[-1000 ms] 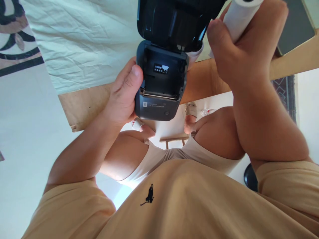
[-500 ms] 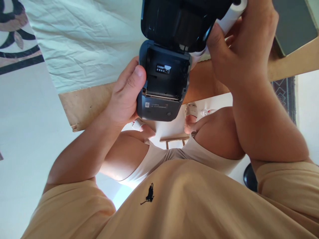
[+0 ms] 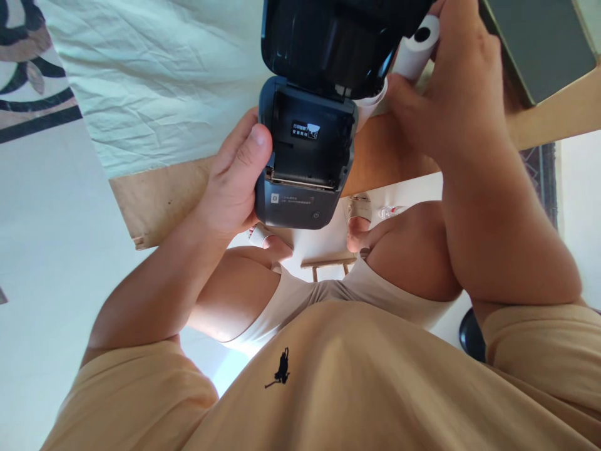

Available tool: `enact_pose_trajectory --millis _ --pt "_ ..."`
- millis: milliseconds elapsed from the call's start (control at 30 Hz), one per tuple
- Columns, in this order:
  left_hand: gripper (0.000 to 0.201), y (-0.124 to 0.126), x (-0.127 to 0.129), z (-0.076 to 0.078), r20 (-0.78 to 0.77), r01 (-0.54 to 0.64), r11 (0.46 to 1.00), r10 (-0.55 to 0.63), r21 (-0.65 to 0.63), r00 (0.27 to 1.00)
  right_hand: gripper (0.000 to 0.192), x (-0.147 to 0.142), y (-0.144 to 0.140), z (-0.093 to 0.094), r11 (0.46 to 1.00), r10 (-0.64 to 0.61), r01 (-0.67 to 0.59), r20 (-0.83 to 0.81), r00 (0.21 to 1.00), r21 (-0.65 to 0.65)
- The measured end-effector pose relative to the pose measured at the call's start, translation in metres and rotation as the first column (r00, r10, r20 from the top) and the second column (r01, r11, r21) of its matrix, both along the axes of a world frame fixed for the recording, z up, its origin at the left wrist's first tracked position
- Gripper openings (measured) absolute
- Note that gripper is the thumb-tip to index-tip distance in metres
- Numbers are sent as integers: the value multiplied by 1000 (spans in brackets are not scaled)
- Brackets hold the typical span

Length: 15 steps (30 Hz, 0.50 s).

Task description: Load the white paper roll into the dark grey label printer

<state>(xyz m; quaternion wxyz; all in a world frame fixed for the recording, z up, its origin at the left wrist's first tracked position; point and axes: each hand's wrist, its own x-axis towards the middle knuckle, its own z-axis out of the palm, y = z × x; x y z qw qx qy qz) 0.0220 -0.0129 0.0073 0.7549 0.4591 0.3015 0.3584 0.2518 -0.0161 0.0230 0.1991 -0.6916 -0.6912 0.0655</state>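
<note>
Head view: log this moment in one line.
left hand: holds printer | lid: open | right hand: at white roll, grip unclear | cloth: on table

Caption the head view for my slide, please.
Left hand grips a printer, lid open; right hand is at a white roll beside it.

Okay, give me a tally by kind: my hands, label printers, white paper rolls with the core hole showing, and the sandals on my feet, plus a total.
Hands: 2, left hand and right hand
Label printer: 1
White paper roll: 1
Sandals: 2, left sandal and right sandal
Total: 6
</note>
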Motion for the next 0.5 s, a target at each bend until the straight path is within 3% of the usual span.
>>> enact_pose_trajectory --millis 200,400,500 --pt "39 -1 0 0 -13 11 1000 -11 -1 1000 37 -7 -6 8 970 126 -120 -15 992 212" --pt "38 -1 2 -3 21 -20 999 20 27 1000 34 -15 -7 8 982 174 -181 121 977 49" --pt "38 0 2 -3 23 -24 1000 24 18 999 35 -13 -5 5 972 203 -220 164 965 89"
